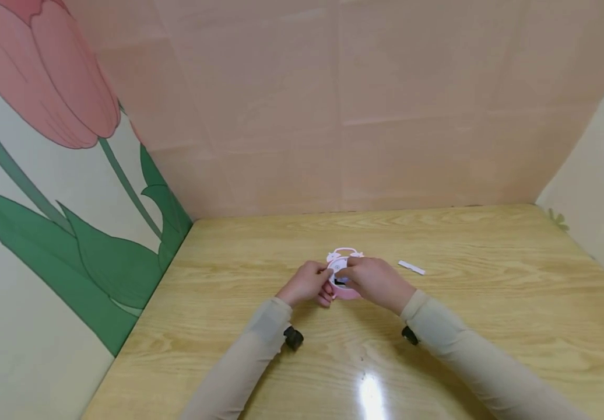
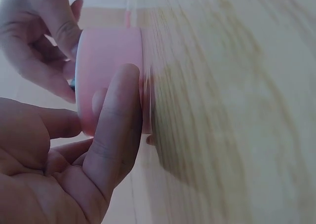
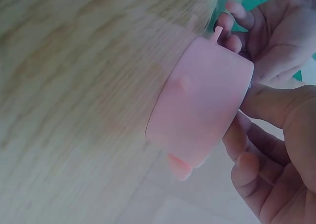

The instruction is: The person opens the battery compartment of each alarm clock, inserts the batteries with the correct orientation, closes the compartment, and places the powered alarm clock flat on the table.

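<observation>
A pink twin-bell alarm clock (image 1: 347, 293) lies flat on the wooden table, its white back up and its handle and bells pointing away from me. My left hand (image 1: 308, 284) grips the rim on the left; in the left wrist view a finger stretches along the pink side (image 2: 109, 51), the thumb at the upper edge. Over the right part of the back, my right hand (image 1: 378, 280) has its fingertips at a dark opening. In the right wrist view its thumb and curled fingers (image 3: 266, 103) meet the clock's back edge. I cannot tell what they pinch.
A narrow white strip (image 1: 411, 268) lies on the table (image 1: 260, 245) to the right of the clock. Behind the table stands a pinkish-covered wall (image 1: 344, 116), with a tulip-painted panel (image 1: 45, 157) at the left and a pale panel (image 1: 601, 175) at the right.
</observation>
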A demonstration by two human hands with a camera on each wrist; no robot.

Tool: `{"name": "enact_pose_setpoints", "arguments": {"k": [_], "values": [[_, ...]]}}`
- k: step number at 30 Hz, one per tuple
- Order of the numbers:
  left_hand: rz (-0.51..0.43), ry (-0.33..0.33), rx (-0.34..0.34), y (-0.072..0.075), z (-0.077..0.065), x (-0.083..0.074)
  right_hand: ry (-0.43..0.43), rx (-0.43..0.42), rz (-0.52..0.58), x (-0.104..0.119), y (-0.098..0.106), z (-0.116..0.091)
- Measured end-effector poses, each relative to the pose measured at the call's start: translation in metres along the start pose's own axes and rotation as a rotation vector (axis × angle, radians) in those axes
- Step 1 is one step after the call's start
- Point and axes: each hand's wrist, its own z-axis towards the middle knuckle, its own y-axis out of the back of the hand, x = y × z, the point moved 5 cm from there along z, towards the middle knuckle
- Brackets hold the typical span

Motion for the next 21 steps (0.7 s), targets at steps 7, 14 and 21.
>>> {"name": "enact_pose_setpoints", "arguments": {"k": [7,14,21], "values": [[-0.004,0.0,0.004,-0.001,-0.0015,-0.0021,0.049,-0.006,-0.02,-0.0014,-0.0061,0.0006],[-0.004,-0.002,0.003,-0.0014,-0.0019,-0.0037,0.072,-0.014,0.013,-0.0015,-0.0073,0.0007],[0.0,0.001,0.004,-0.0018,0.0003,-0.0015,0.032,0.004,0.132,-0.0076,-0.0065,-0.0011]]}}
